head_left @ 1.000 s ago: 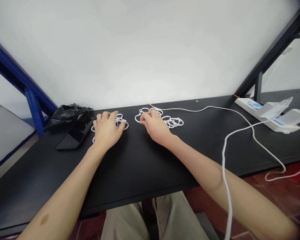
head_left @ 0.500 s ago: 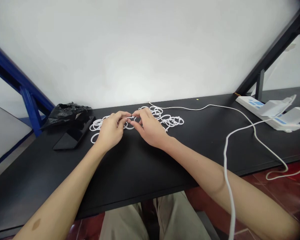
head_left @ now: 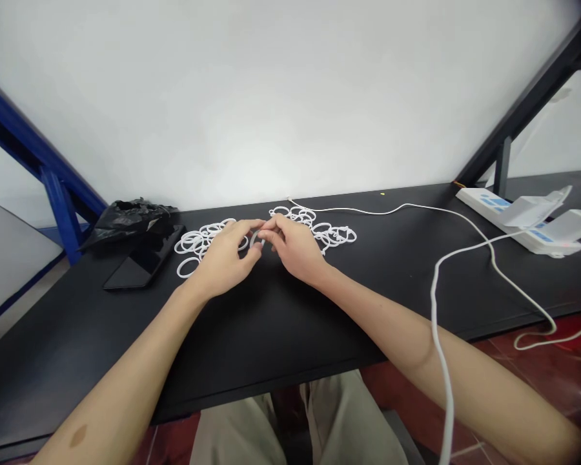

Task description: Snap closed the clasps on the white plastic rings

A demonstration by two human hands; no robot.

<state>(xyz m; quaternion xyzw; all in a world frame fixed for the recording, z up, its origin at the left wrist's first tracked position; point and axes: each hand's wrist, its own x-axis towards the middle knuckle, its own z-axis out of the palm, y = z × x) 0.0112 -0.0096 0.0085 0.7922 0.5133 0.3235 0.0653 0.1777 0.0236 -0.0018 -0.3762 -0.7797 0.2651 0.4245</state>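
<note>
White plastic rings lie in two loose heaps on the black table (head_left: 271,323). The left heap (head_left: 193,245) is just beside the left hand (head_left: 223,258), and the right heap (head_left: 329,234) is just past the right hand (head_left: 297,248). Both hands meet between the heaps, their fingers drawn together and pinching a single ring (head_left: 257,240) close over the table. A crumpled black bag (head_left: 128,216) sits at the far left. A white cable (head_left: 436,284) trails across the table near a power strip (head_left: 508,216) on the right.
</note>
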